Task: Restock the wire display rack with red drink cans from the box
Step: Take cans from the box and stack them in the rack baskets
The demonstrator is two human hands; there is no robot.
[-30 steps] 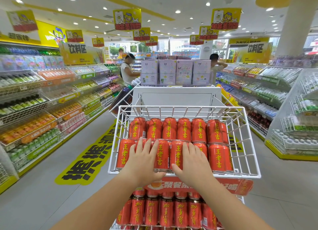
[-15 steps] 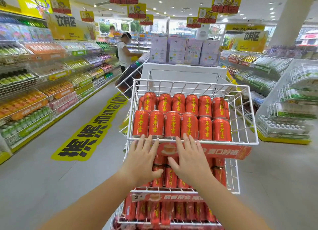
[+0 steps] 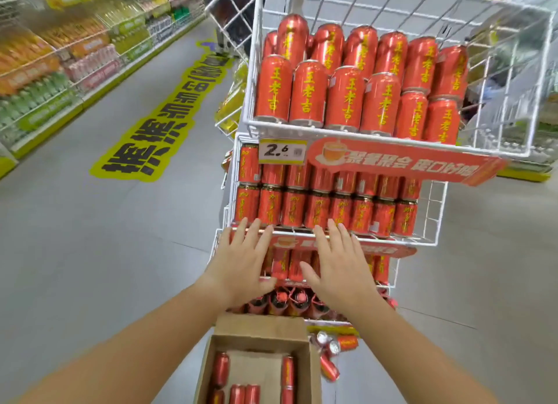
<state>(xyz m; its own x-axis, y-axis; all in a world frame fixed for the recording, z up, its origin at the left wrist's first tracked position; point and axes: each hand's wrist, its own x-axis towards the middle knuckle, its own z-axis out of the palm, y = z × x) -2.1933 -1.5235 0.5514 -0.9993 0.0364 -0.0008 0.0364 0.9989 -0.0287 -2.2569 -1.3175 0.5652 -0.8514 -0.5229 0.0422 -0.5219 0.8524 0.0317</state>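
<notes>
Head view. Held the left hand (image 3: 241, 261) and the right hand (image 3: 338, 264) out side by side and apart from each other, backs toward the camera, fingers straight and slightly spread, gripping nothing. Reached with the fingertips of both across the front wire of the middle tier of the white wire display rack (image 3: 434, 222); could not tell touching from hovering. Showed, just beyond the fingertips, the middle-tier cans (image 3: 317, 210), red, stacked two high and filling that tier from side to side. Showed, well above both hands, the top-basket cans (image 3: 344, 98), taller red drink cans with yellow characters, upright in two rows. Showed a yellow price tag (image 3: 282, 151) marked 2.6 above the left hand and a red banner (image 3: 401, 162) above the right hand, both fixed to the front of the top basket. Showed, behind the palms, lower-tier cans (image 3: 283, 264), partly hidden by both hands. Showed, below the wrists and between the forearms, the open cardboard box (image 3: 259, 328) on the floor, with several boxed cans (image 3: 222, 369) along its left and right walls. Showed loose cans (image 3: 332, 355) lying on the floor just right of the box, under the right forearm. Showed, far left of the left hand, a yellow floor decal (image 3: 163, 125) and blurred store shelves (image 3: 60, 56).
</notes>
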